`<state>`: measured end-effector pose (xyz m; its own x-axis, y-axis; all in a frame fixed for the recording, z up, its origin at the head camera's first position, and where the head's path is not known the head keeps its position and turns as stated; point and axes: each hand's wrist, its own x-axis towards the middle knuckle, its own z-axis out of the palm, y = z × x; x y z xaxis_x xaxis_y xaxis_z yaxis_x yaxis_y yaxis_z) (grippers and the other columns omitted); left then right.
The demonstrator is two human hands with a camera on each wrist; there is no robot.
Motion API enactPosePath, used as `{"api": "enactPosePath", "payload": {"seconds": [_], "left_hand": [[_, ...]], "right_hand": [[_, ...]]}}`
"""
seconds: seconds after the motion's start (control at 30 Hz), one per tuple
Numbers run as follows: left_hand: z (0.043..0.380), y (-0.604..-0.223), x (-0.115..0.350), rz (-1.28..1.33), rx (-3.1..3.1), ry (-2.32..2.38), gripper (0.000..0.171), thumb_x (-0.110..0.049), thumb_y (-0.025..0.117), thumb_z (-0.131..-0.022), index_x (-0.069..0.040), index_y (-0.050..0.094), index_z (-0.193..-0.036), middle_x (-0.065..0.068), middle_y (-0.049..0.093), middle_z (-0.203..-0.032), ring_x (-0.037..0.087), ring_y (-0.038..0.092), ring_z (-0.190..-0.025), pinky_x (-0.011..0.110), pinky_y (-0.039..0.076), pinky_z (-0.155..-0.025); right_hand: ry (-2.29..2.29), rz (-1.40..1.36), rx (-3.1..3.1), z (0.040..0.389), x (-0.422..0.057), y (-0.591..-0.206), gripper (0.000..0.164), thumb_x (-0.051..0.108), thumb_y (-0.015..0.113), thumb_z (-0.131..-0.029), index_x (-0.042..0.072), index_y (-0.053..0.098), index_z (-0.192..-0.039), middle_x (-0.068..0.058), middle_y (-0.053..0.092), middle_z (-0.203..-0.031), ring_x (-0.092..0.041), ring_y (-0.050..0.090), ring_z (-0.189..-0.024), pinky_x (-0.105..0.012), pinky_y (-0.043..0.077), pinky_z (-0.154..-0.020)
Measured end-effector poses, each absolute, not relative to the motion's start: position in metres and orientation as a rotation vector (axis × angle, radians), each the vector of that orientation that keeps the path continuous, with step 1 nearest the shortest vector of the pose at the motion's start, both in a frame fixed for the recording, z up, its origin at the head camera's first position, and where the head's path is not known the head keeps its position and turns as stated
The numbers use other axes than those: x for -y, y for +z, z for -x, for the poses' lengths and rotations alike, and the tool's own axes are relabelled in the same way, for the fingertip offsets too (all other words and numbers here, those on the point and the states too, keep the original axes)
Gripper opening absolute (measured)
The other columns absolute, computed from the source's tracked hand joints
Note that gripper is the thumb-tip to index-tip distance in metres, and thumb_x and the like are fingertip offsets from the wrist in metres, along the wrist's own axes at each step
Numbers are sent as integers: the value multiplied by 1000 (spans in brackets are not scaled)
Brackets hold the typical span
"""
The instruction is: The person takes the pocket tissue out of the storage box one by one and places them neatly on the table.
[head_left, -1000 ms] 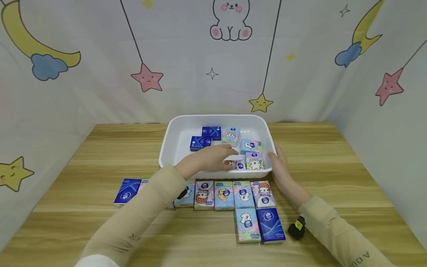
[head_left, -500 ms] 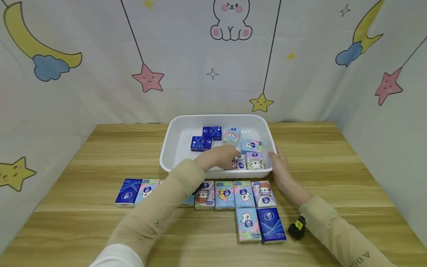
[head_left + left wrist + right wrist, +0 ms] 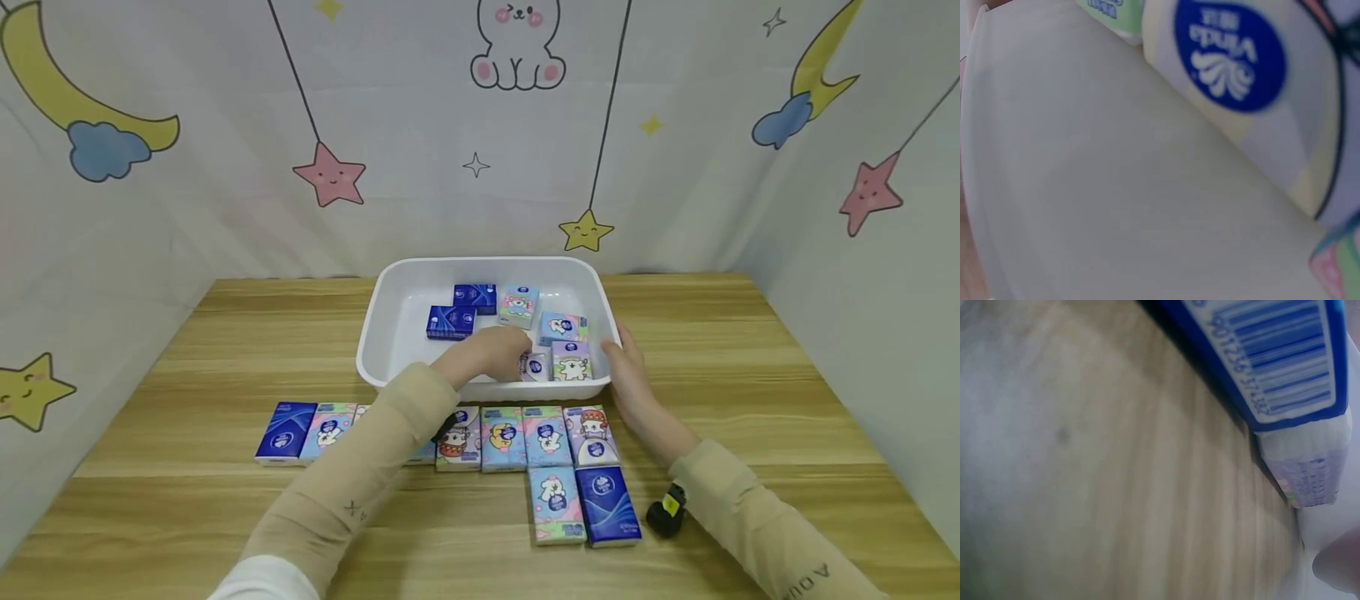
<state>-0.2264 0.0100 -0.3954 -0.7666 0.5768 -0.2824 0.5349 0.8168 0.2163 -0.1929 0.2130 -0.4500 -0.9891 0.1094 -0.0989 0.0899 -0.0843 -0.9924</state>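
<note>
My left hand (image 3: 493, 350) reaches into the white plastic tray (image 3: 390, 333) and grips a purple-and-white tissue pack (image 3: 536, 367) near the front wall. Its fingertips are partly hidden behind the hand. Large in the left wrist view, the tissue pack (image 3: 1260, 94) shows a blue oval logo. At the tray's right side my right hand (image 3: 633, 379) holds the rim, thumb at the edge and fingers along the outside. Right beside the held pack stands a purple pack with a white cartoon animal (image 3: 572, 362).
Two dark blue packs (image 3: 452, 322), a pastel pack (image 3: 519, 307) and a light blue pack (image 3: 562, 327) also lie in the tray. In front runs a row of several tissue packs (image 3: 502, 439), with a pastel pack (image 3: 557, 504) and a blue pack (image 3: 607, 506) below its right end.
My left hand has moved slightly right and down, and its spread fingers have closed on the purple-and-white tissue pack, which now sits slightly turned. The right hand has stayed at the tray's rim.
</note>
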Motion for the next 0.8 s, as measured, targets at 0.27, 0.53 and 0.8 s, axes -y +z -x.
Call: {"api": "enactPosePath", "payload": {"seconds": [0.27,0.53,0.8], "left_hand": [[221,-388,0,-823,-2750,203,49,-27,75,-81,-8,62,-125,2,67,-109,16,58,-90,33,52,-88],[212,-378,7,-780,-2847,298,54,-29,77,-76,-8,61,-123,2,66,-108,17,58,-89,33,53,-82],[188,-369,14,-796,-3016,283,66,-35,75,-79,-3,54,-133,12,61,-127,26,60,-114,40,54,-94]], "right_hand": [[2298,238,2111,194,-212,-451,58,7,30,-100,12,12,-155,-12,18,-161,-29,23,-146,-42,20,-122],[2292,251,2113,195,-213,-452,58,8,30,-100,12,13,-155,-12,19,-161,-30,24,-146,-42,21,-122],[2299,240,2115,194,-212,-450,58,7,29,-100,13,11,-155,-12,17,-161,-29,23,-147,-41,20,-122]]}}
